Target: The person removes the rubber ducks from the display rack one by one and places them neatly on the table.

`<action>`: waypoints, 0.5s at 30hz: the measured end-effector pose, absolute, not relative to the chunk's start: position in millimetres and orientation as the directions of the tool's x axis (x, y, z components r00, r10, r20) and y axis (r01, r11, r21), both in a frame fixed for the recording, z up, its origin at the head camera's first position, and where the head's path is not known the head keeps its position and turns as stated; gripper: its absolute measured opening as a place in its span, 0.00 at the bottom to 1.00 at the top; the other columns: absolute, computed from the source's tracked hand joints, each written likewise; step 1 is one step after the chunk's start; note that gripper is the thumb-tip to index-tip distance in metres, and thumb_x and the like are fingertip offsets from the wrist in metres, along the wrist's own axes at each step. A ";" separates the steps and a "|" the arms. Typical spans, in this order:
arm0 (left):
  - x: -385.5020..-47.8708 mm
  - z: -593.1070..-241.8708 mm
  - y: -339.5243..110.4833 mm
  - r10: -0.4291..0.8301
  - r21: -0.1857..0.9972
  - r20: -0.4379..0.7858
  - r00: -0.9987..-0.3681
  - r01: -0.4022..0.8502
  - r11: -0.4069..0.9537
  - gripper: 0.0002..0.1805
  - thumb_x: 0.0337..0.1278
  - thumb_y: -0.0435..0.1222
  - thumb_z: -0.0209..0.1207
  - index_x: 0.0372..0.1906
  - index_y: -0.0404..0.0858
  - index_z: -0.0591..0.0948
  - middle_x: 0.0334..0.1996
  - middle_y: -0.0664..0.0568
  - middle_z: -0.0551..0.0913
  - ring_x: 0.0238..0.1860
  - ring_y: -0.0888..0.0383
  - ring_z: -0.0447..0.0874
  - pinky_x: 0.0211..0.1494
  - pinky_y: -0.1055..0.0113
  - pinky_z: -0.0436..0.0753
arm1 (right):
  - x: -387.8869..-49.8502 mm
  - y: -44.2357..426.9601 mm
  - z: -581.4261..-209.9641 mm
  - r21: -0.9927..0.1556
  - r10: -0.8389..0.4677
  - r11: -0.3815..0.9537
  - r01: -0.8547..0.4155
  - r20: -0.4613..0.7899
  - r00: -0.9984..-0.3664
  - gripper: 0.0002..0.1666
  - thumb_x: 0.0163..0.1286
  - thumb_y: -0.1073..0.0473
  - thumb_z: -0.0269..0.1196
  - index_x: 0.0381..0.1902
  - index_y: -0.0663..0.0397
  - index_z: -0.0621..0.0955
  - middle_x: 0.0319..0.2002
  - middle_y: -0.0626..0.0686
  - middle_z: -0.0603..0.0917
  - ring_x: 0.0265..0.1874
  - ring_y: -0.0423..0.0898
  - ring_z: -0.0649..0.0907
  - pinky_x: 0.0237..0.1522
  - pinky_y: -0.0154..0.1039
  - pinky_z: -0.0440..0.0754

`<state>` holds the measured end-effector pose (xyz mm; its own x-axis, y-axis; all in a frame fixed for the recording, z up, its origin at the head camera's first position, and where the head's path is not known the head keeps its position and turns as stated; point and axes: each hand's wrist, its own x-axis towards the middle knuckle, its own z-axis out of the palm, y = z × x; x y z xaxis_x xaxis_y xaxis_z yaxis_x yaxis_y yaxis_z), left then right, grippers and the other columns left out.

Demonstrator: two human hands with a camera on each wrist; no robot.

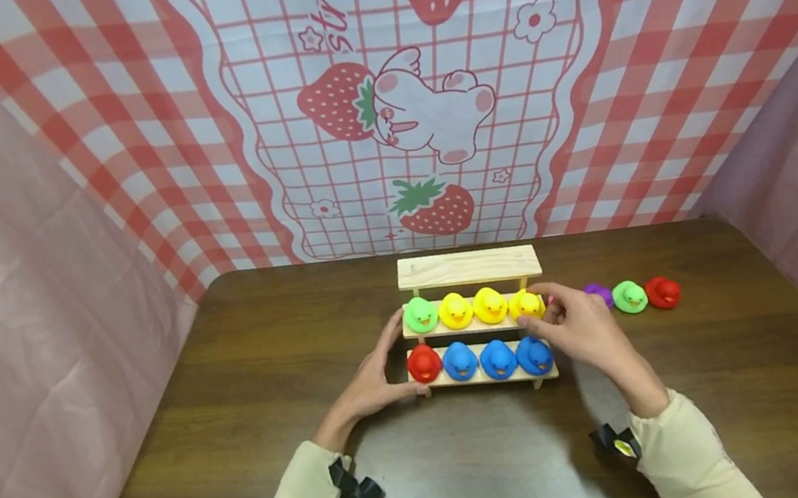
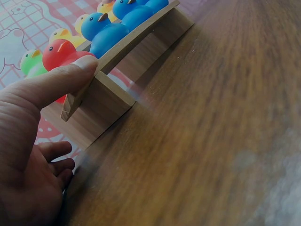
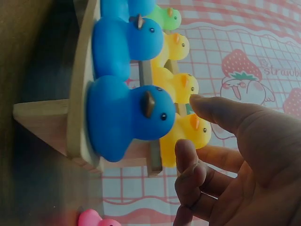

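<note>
A small tiered wooden rack (image 1: 468, 268) stands on the table. Its middle shelf bears a green duck (image 1: 420, 315) and three yellow toy ducks (image 1: 456, 310). The lowest shelf bears a red duck (image 1: 424, 363) and three blue ducks (image 1: 498, 359). My left hand (image 1: 371, 380) holds the rack's left end, its thumb (image 2: 80, 70) on the lower shelf's edge beside the red duck. At the other end, my right hand (image 1: 585, 325) has thumb and fingers around the rightmost yellow duck (image 3: 202, 132), which sits on the middle shelf. Part of that duck is hidden by the fingers.
Right of the rack, a purple duck (image 1: 598, 295), a green duck (image 1: 629, 297) and a red duck (image 1: 663, 292) stand in a row. A pink duck (image 3: 96, 220) is mostly hidden behind my right hand. A strawberry-print cloth (image 1: 419, 112) hangs behind the table.
</note>
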<state>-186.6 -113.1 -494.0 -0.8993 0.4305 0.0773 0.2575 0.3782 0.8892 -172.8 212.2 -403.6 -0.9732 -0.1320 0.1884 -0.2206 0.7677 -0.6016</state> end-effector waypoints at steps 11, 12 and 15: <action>-185.8 -492.5 -113.3 0.431 0.888 0.083 -0.899 0.263 0.378 0.64 0.44 0.40 0.77 0.80 0.65 0.46 0.78 0.42 0.61 0.79 0.45 0.56 0.78 0.34 0.53 | -173.8 212.0 -409.1 -0.592 -0.119 0.776 -0.219 0.203 -0.972 0.30 0.62 0.54 0.72 0.58 0.65 0.80 0.23 0.53 0.82 0.20 0.43 0.76 0.23 0.32 0.73; -185.8 -492.5 -113.3 0.430 0.889 0.078 -0.899 0.259 0.379 0.64 0.44 0.39 0.77 0.80 0.65 0.46 0.78 0.43 0.61 0.80 0.45 0.56 0.78 0.35 0.53 | -173.7 212.1 -409.1 -0.592 -0.121 0.775 -0.220 0.204 -0.972 0.30 0.63 0.54 0.72 0.58 0.65 0.80 0.23 0.53 0.82 0.20 0.43 0.76 0.23 0.32 0.73; -185.7 -492.5 -113.4 0.427 0.891 0.069 -0.901 0.249 0.380 0.64 0.43 0.39 0.77 0.79 0.67 0.46 0.78 0.44 0.61 0.80 0.47 0.56 0.79 0.36 0.53 | -173.2 212.1 -408.3 -0.597 -0.125 0.770 -0.226 0.206 -0.970 0.30 0.63 0.54 0.72 0.58 0.65 0.80 0.22 0.53 0.82 0.20 0.43 0.76 0.22 0.32 0.73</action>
<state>-185.7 -113.4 -492.5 -0.9015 0.4273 0.0692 0.2485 0.3802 0.8909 -173.2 212.1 -408.3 -0.9704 -0.1253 0.2064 -0.2263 0.7700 -0.5965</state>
